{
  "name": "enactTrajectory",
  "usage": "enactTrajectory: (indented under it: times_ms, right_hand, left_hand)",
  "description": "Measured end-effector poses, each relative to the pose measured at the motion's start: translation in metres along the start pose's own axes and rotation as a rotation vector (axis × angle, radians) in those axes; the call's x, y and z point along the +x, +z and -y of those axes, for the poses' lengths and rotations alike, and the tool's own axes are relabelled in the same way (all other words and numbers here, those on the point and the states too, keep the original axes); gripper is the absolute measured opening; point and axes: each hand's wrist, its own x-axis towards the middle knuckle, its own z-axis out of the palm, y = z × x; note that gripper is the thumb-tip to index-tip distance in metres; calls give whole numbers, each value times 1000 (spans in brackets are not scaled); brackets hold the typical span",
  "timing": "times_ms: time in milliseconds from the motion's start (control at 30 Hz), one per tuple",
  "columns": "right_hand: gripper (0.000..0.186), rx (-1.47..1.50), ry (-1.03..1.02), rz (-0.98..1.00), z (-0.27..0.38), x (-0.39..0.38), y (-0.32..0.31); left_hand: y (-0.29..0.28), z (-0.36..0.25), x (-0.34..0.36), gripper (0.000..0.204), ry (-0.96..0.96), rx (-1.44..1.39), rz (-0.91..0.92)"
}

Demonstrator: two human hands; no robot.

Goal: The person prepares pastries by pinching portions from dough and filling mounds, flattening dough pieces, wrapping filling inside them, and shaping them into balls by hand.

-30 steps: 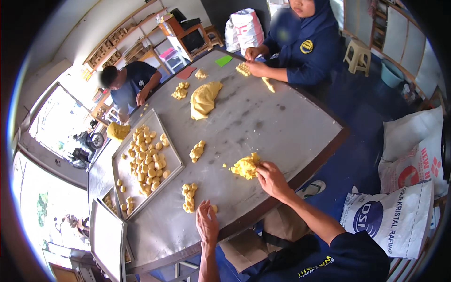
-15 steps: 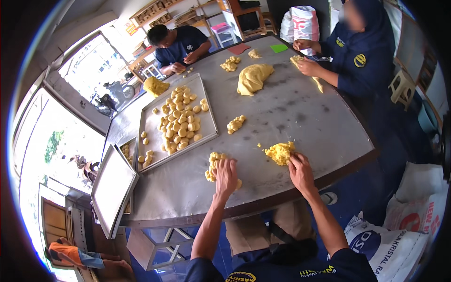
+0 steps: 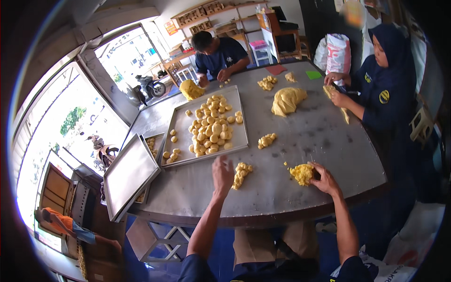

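Note:
My left hand (image 3: pixel 223 175) is raised over the near edge of the table, its fingers apart and slightly blurred, with nothing visible in it. Just right of it lies a cluster of small dough pieces (image 3: pixel 242 176). My right hand (image 3: pixel 326 179) curves its thumb and fingers round the right side of a crumbly yellow mass (image 3: pixel 300 174), gripping at its edge. Ahead of my left hand is a shallow metal tray (image 3: pixel 240 117) with a heap of round dough balls (image 3: pixel 211 124), some lying apart. Another small dough cluster (image 3: pixel 267 141) sits farther off.
A large dough lump (image 3: pixel 288 101) lies mid-table. A person (image 3: pixel 221 56) works at the far side beside a yellow lump (image 3: pixel 191 89); another (image 3: pixel 383 84) at the right handles a dough strip. An empty tray (image 3: pixel 130 176) leans at the table's left edge. White sacks (image 3: pixel 338 54) stand behind.
My left hand has lifted off the dough cluster and moved left, leaving the pieces uncovered. My right hand stays at the yellow mass, its fingers now reaching farther round it. The view has shifted.

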Motion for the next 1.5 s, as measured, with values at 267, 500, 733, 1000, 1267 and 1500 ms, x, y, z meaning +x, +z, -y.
enactTrajectory:
  times_ms: [267,500,733,1000,1267,1500]
  right_hand:
    - [36,-117,-11,-265,11,-17,22]
    - [20,-514,-24,-36,36,-7,-2]
    - [65,-600,-8,-182,38,-59,28]
    - [49,-351,136,-263,31,-37,7]
    - [22,-340,-6,-452,40,-36,41]
    - [20,-465,-9,-246,29,-22,22]
  left_hand:
    - [54,19,8,43,38,162,234]
    - [8,76,14,25,-336,-439,405]
    - [3,77,-20,25,-290,-142,176]
    - [13,31,13,26,-173,-90,250]
    - [45,32,12,39,-115,187,313]
    - [18,46,-11,25,124,217,204]
